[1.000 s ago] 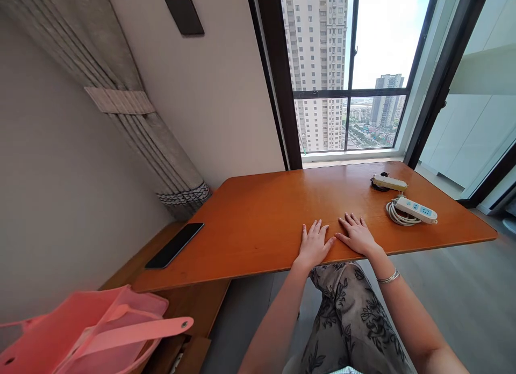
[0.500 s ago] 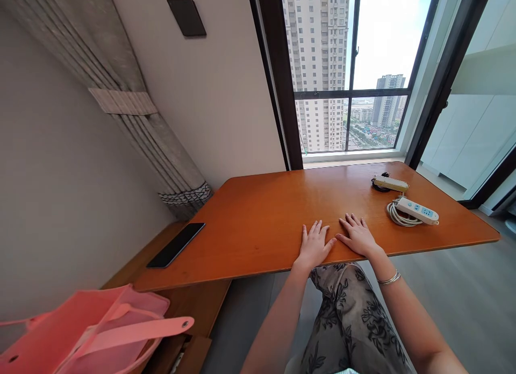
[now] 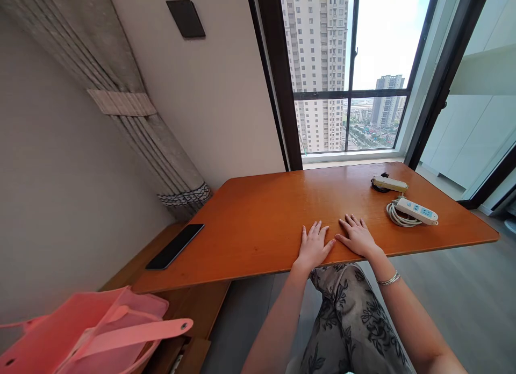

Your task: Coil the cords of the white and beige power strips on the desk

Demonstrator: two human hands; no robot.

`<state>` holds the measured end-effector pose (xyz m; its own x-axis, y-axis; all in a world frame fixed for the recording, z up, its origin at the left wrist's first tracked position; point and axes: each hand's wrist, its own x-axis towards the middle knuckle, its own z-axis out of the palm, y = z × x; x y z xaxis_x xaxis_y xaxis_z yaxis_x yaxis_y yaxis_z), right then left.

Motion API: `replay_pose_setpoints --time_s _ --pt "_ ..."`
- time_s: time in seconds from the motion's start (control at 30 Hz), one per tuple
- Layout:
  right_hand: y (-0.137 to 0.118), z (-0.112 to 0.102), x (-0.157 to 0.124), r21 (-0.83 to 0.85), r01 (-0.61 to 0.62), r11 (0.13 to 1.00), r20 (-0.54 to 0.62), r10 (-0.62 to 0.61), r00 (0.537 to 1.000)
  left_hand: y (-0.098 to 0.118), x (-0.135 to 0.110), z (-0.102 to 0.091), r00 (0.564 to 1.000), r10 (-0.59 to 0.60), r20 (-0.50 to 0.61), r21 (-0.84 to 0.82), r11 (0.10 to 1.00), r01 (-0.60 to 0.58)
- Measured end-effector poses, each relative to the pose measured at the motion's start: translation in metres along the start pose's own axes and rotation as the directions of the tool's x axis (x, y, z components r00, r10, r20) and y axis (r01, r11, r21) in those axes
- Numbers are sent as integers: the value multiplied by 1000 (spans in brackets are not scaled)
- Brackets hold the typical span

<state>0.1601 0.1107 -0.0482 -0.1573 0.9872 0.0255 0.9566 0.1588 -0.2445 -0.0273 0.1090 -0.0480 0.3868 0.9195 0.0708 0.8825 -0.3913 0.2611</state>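
Observation:
My left hand (image 3: 313, 247) lies flat near the front edge of the brown wooden table (image 3: 245, 223), fingers spread and holding nothing. Beside it, my right hand (image 3: 357, 236) also rests palm down with its fingers apart. The two thumbs point toward each other, close together. To the right of my right hand is a white power strip (image 3: 416, 210) with its pale cord (image 3: 400, 217) coiled next to it. Behind that lies a second, yellowish power strip (image 3: 390, 184) with a black cord.
A flat black device (image 3: 176, 247) lies at the table's left end. A pink bag (image 3: 100, 331) with a strap sits at lower left, on a wooden surface. A gathered grey curtain (image 3: 133, 132) hangs at left. A window (image 3: 350, 94) stands behind the table.

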Motion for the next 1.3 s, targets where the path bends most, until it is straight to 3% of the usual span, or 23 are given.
replay_pose_setpoints --time_s 1.3 --pt "3 3 1 -6 9 1000 -31 -9 999 -2 2 3 1000 16 -21 -10 1000 -16"
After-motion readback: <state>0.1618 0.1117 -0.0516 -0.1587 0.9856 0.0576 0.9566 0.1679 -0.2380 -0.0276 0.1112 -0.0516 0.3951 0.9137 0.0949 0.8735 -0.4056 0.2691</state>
